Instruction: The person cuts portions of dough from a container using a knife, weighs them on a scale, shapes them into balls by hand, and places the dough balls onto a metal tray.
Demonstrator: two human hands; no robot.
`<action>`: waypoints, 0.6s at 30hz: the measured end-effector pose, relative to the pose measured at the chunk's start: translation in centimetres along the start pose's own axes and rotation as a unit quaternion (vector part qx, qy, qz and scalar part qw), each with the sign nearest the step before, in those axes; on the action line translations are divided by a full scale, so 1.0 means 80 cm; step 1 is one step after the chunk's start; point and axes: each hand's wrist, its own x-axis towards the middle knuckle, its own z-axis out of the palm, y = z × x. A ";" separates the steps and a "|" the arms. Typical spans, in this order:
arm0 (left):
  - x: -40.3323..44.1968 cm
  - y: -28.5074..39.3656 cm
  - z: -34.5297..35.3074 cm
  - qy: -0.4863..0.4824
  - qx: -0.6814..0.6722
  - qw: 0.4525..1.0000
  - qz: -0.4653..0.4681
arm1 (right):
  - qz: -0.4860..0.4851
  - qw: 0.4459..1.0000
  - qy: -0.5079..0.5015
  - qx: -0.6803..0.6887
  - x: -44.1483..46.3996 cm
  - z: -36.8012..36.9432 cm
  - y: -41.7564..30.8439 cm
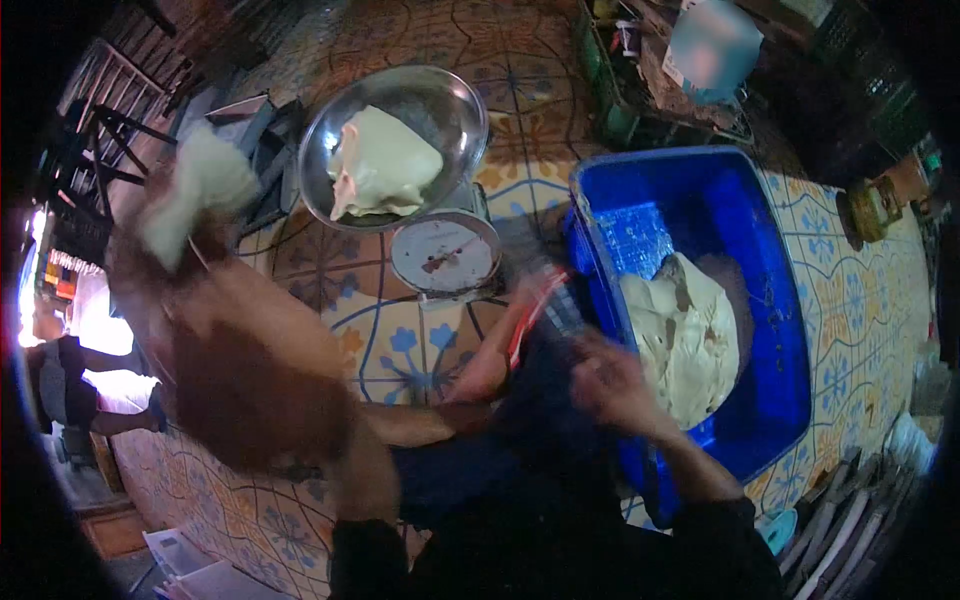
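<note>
My left hand (195, 245), smeared by motion, is raised at the upper left with a pale lump of dough (205, 185) in it. My right hand (608, 382) is closed at the near left rim of the blue tub (775, 330). A blurred, greyish blade-like tool (560, 305) extends up and left from this fist; its exact kind is unclear. Inside the tub lies a large mass of dough (685, 345). Another big piece of dough (385, 160) sits in a shiny metal bowl (455, 110). In front of the bowl is a round scale-like plate (445, 250) with dark marks.
Patterned tiles (405, 345) cover the floor. A green crate (620, 110) stands at the back, beside a partly blurred patch. Sticks of wood (840, 520) lie at the lower right. White containers (200, 570) are at the lower left. A bent leg (485, 370) is between scale and tub.
</note>
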 end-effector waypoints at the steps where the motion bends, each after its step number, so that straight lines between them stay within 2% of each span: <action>1: -0.026 0.023 -0.011 -0.008 -0.004 1.000 0.004 | 0.017 0.959 0.080 0.272 -0.023 -0.038 0.001; 2: -0.055 0.034 -0.016 -0.160 -0.232 0.954 0.098 | 0.038 0.950 0.244 0.189 -0.035 -0.069 0.029; 3: -0.087 0.045 -0.016 -0.297 -0.441 0.827 0.181 | -0.089 0.920 0.359 -0.129 -0.053 -0.116 0.106; 4: -0.125 0.066 -0.019 -0.406 -0.614 0.630 0.249 | -0.010 0.868 0.458 0.190 -0.064 -0.118 0.038; 5: -0.188 0.118 -0.029 -0.476 -0.567 0.600 0.303 | -0.044 0.852 0.500 0.150 -0.080 -0.140 0.061; 6: -0.282 0.142 -0.018 -0.474 -0.490 0.601 0.416 | -0.040 0.826 0.543 0.147 -0.093 -0.155 0.076; 7: -0.350 0.147 -0.019 -0.465 -0.404 0.592 0.520 | -0.034 0.822 0.560 0.096 -0.106 -0.171 0.118; 8: -0.359 0.147 -0.043 -0.470 -0.408 0.590 0.515 | -0.030 0.819 0.571 0.041 -0.114 -0.184 0.156; 9: -0.356 0.155 -0.060 -0.527 -0.438 0.506 0.525 | -0.035 0.818 0.573 0.039 -0.110 -0.188 0.160; 10: -0.348 0.159 -0.073 -0.580 -0.460 0.405 0.537 | 0.013 0.831 0.552 0.066 -0.110 -0.175 0.163; 11: -0.329 0.161 -0.090 -0.498 -0.513 0.482 0.507 | 0.073 0.844 0.523 0.093 -0.121 -0.159 0.174; 12: -0.320 0.159 -0.095 -0.506 -0.510 0.476 0.507 | -0.022 0.875 0.477 0.079 -0.117 -0.159 0.208; 14: -0.301 0.156 -0.084 -0.511 -0.554 0.494 0.434 | -0.072 0.867 0.486 0.081 -0.095 -0.140 0.206; 15: -0.303 0.151 -0.074 -0.526 -0.578 0.486 0.390 | 0.005 0.887 0.451 0.095 -0.096 -0.143 0.186; 16: -0.301 0.144 -0.062 -0.525 -0.577 0.486 0.393 | 0.003 0.887 0.452 0.097 -0.092 -0.149 0.185; 18: -0.294 0.123 -0.042 -0.571 -0.659 0.428 0.239 | 0.042 0.908 0.417 -0.015 -0.090 -0.155 0.188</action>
